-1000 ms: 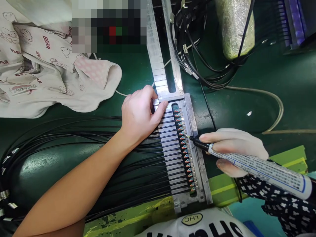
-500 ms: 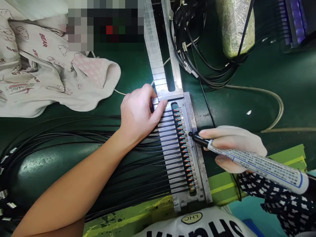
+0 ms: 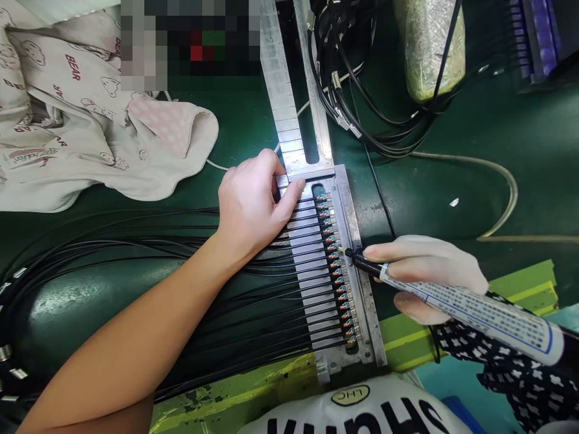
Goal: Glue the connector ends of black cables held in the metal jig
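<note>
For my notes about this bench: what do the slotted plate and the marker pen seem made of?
The slotted plate looks like bare aluminium or similar metal: dull grey, with dark scuffs. The marker pen seems plastic, glossy black at the front, with a white printed barrel, possibly a label.

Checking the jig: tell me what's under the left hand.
The left hand rests on the metal jig, above black cables running out beside it. Whatever lies directly beneath the palm is covered.

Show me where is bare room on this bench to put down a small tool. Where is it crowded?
The green mat between the metal fixture, the tan cable and the right hand holding the marker pen is free. It is crowded around the black wires under the left hand and the coiled cables above.
</note>
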### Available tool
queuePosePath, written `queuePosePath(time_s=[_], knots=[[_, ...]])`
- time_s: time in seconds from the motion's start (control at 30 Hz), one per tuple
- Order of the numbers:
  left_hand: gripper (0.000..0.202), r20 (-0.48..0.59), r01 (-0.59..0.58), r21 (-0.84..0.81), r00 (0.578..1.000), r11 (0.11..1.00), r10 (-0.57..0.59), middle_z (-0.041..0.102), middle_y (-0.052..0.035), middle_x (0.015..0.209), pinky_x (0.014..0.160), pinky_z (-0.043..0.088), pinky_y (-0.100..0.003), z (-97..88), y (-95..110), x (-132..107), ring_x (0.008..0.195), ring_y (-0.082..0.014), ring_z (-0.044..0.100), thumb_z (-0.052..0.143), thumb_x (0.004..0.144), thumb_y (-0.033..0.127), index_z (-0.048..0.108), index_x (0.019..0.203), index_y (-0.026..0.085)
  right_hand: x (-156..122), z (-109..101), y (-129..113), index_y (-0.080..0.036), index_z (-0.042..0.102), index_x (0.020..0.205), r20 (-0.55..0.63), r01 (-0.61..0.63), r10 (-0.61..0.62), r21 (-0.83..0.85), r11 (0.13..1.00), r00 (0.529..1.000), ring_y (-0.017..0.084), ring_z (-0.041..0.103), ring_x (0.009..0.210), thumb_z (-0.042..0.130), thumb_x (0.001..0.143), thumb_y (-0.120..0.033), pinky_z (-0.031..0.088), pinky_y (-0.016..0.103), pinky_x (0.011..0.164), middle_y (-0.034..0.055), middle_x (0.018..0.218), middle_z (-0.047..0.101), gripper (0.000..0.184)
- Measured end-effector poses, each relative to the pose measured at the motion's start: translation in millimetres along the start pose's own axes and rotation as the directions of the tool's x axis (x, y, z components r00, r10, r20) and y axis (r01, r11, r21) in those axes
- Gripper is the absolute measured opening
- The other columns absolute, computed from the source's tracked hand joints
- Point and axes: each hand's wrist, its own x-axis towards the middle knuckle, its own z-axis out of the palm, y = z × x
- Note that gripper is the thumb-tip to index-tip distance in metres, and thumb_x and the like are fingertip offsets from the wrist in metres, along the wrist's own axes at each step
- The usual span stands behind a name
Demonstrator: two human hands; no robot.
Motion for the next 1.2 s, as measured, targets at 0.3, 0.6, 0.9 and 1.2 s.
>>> queuePosePath(time_s=[0.3,0.6,0.9,1.2], knots=[[0.024,-0.003,0.0,0.005,1.0,1.0,0.0,0.053,-0.0005,0.071,0.071,0.04,-0.034,0.3,-0.1,-0.2,0.073,-0.0196,0.058,0.061,0.088,0.043,0.05,0.088,0.022,0.3,-1.2,-3.2,-0.022,0.068,0.105,0.015,-0.039,0.039,-0.017,0.999,0.999,0.025,0.078,0.083,0.07,0.085,-0.021,0.068,0.037,0.069,0.0128,0.106,0.078,0.02],[0.023,-0.003,0.004,0.005,1.0,1.0,-0.004,0.053,-0.0005,0.072,0.071,0.04,-0.034,0.5,-0.1,-0.3,0.074,-0.0199,0.058,0.061,0.088,0.043,0.05,0.088,0.022,1.3,-1.5,-5.3,-0.021,0.067,0.103,0.004,-0.032,0.032,-0.018,0.999,0.999,0.024,0.077,0.079,0.07,0.084,-0.019,0.067,0.037,0.067,0.0134,0.102,0.079,0.019],[0.023,-0.014,-0.013,0.007,1.0,1.0,0.013,0.054,-0.001,0.073,0.074,0.043,-0.035,2.0,-1.8,-1.2,0.077,-0.0213,0.06,0.06,0.089,0.044,0.053,0.092,0.022,0.1,-1.6,-1.0,-0.022,0.068,0.106,0.009,-0.032,0.032,-0.008,0.999,0.999,0.025,0.078,0.082,0.069,0.084,-0.019,0.067,0.038,0.067,0.0138,0.105,0.078,0.022],[0.023,-0.008,-0.001,0.003,1.0,1.0,0.001,0.053,-0.0005,0.072,0.073,0.042,-0.034,1.4,-0.5,-0.6,0.075,-0.0202,0.059,0.061,0.089,0.043,0.051,0.089,0.022,-1.0,-0.2,3.0,-0.019,0.069,0.108,-0.007,-0.013,0.014,0.009,1.0,1.0,0.026,0.078,0.088,0.071,0.084,-0.021,0.068,0.038,0.07,0.0147,0.107,0.078,0.023]])
